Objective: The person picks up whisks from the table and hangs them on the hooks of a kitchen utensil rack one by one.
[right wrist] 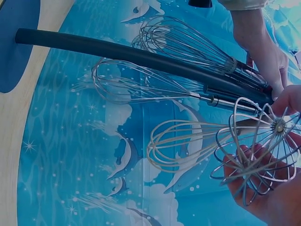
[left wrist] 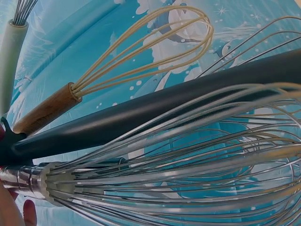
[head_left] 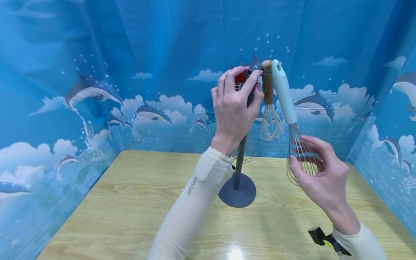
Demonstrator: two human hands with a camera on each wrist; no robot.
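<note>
A dark grey stand with a round base and hooks at its top stands on the table. My left hand grips the stand's top, fingers bent over the hooks. My right hand holds the wires of a whisk with a pale green handle, fingers and thumb around them. This whisk's holed handle end is beside a hook; I cannot tell whether it hangs there. A wooden-handled whisk hangs to its left. In the left wrist view, a metal whisk is close to the left hand's fingers.
More wire whisks hang around the pole. Something red shows behind the left hand. The wood-grain table is bounded by blue dolphin-print curtains at the back and sides.
</note>
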